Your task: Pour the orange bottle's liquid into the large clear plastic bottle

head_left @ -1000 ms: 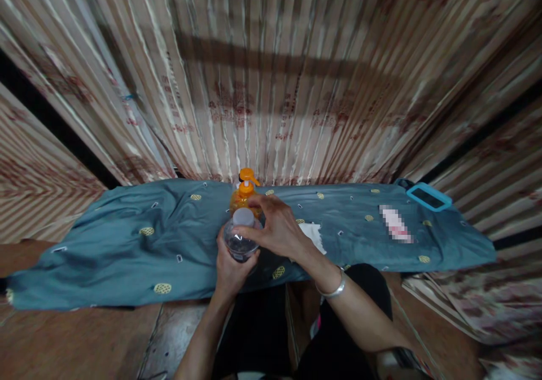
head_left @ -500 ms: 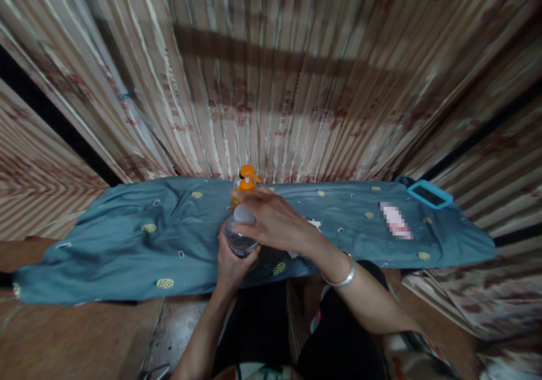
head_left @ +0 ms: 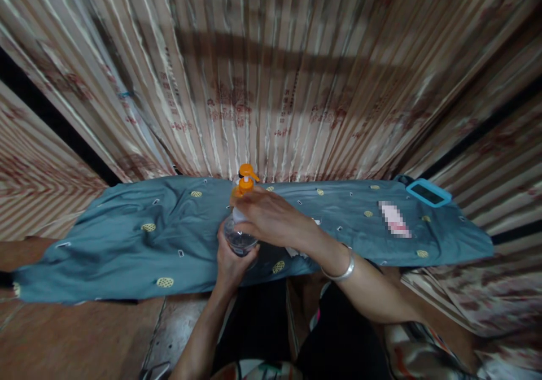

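One wrinkled teal cloth point(head_left: 105, 239), pineapple-printed, spreads before pleated, striped beige curtains point(head_left: 254, 92). Over the cloth's near half, the left hand point(head_left: 231, 264) clasps a clear, rounded plastic bottle point(head_left: 237, 240); the right hand point(head_left: 273, 216) grips its whitish cap point(head_left: 238, 216). Toward the cloth's far edge stands an orange-topped pump dispenser point(head_left: 245, 184).

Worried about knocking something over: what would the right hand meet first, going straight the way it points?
Past the pale cap it grasps, the right hand would probably meet the orange-topped pump bottle first; depth is unclear.
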Demonstrator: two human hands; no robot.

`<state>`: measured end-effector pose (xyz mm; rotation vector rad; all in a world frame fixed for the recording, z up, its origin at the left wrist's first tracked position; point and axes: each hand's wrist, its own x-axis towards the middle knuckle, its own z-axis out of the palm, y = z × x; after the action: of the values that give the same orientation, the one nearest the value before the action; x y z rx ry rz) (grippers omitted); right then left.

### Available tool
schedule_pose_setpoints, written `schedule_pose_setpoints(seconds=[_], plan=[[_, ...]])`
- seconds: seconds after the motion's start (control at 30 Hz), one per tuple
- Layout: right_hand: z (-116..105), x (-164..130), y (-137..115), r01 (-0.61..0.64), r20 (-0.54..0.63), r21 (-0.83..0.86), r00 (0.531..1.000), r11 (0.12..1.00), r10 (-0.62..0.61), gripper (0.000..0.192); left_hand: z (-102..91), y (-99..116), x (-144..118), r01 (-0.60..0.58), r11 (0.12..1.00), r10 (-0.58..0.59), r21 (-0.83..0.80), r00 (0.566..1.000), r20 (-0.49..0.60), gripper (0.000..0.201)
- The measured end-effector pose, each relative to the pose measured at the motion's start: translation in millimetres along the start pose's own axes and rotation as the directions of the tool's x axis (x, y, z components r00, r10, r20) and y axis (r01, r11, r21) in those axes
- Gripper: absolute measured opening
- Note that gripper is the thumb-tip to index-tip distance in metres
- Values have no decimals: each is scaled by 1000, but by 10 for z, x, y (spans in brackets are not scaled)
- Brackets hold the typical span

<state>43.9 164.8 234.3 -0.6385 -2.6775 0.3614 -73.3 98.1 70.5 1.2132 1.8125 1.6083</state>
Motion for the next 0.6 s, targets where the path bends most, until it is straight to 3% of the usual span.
schedule_pose_setpoints(seconds=[0.1,0.2,0.3,0.4,0.5,0.6], plan=[[-26,31,-18,-25,89,-15,996,1000,26,14,2,1,-2,-8,1000,8,-18,1000,5,91],[-138,58,-43,-13,92,53,996,999,8,13,5,9,0,-14,1000,13,-19,1000,-8,89],[-224,-7,2,-19,12,205,1000,979,17,17,6,16,-1,-28,1000,28,-8,1000,-8,89],[-103,-279,221,-93,-98,426,984,900,148,30,6,15,-6,-34,999,34,9,999,-9,90],[257,-793,623,-234,-131,612,912,755,389,40,3,5,-3,-26,999,27,41,999,-31,94],[639,-1441,1071,-438,-116,659,744,612,658,38,-4,-1,16,-30,997,33,70,998,-45,96]])
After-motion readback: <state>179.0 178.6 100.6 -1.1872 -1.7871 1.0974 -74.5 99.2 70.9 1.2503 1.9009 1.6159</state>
